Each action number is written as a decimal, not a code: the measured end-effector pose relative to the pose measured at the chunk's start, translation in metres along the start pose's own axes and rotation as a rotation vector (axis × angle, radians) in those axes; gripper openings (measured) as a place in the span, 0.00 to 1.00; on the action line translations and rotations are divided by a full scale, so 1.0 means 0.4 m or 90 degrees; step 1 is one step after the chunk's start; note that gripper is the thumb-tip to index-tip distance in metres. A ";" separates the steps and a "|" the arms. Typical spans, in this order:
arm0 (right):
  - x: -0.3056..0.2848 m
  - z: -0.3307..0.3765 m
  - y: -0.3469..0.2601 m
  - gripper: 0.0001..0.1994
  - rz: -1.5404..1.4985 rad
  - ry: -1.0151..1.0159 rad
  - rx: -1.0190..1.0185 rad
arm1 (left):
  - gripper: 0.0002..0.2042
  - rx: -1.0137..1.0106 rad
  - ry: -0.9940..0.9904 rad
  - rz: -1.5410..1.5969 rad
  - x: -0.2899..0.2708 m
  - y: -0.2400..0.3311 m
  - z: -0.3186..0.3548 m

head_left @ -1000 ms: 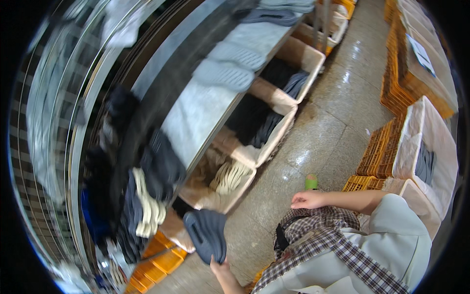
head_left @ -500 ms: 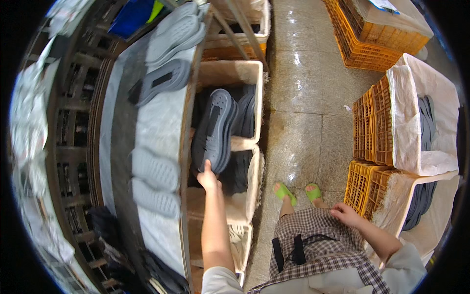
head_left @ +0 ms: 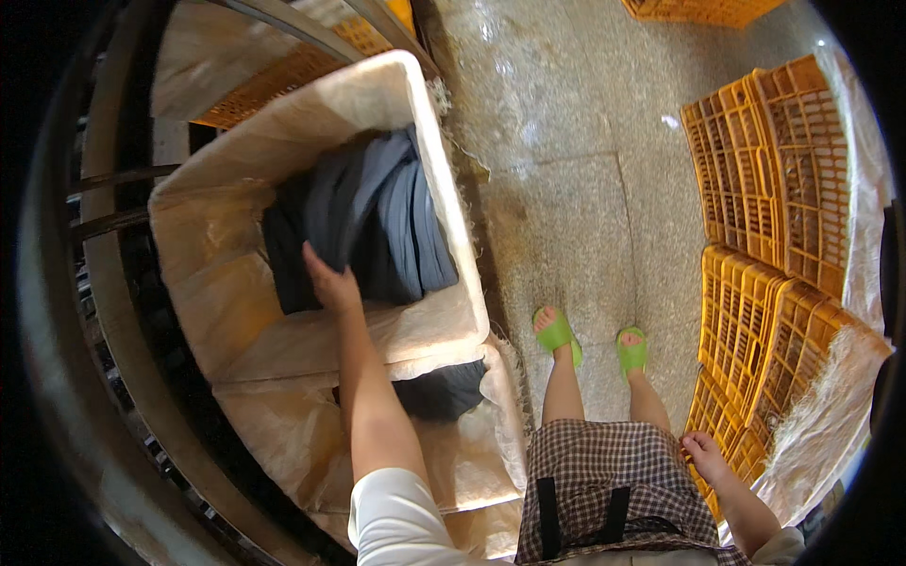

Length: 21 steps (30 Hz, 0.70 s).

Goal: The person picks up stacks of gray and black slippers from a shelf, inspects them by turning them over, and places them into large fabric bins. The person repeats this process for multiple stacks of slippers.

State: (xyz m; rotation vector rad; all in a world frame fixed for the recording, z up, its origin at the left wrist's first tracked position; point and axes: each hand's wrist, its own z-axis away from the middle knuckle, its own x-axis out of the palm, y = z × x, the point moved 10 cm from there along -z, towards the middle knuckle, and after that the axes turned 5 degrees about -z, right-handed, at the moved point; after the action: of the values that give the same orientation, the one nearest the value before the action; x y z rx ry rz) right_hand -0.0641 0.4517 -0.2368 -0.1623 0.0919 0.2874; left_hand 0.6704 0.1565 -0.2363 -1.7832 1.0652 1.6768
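Dark grey shoe soles (head_left: 377, 217) stand packed on edge in a cloth-lined bin (head_left: 212, 236) at my left. My left hand (head_left: 332, 283) reaches down into this bin, against the near left side of the soles. Its fingers stretch forward with the thumb apart, and it appears to grip nothing. My right hand (head_left: 700, 455) hangs low by the edge of my checked apron (head_left: 604, 453), close to the orange crates. Its fingers are loosely curled, with nothing visible in them.
Nearer to me stands a second lined bin (head_left: 462, 462) with dark soles inside. A metal frame (head_left: 123, 274) runs along the left. Stacked orange crates (head_left: 746, 170) line the right side of the stone floor (head_left: 566, 217). My feet wear green slides (head_left: 559, 332).
My left hand has lowered from above the bin, where it held a stack of grey soles, into the bin. The view has turned down toward the bin, and the bench is out of sight.
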 end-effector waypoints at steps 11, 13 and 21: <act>0.149 -0.022 -0.005 0.10 -0.182 -0.049 0.019 | 0.59 -0.043 -0.400 -0.131 0.182 0.021 0.032; 0.140 -0.024 -0.017 0.10 -0.216 -0.036 0.008 | 0.57 -0.029 -0.301 -0.137 0.161 0.065 0.010; 0.139 0.000 -0.070 0.09 -0.211 -0.084 -0.027 | 0.43 -0.123 -0.262 -0.179 0.119 0.137 0.003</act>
State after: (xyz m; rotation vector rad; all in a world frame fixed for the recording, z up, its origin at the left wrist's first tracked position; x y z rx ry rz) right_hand -0.0028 0.4405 -0.2390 -0.1978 -0.0724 -0.0316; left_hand 0.6241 0.1150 -0.2735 -1.5154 0.4664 1.9005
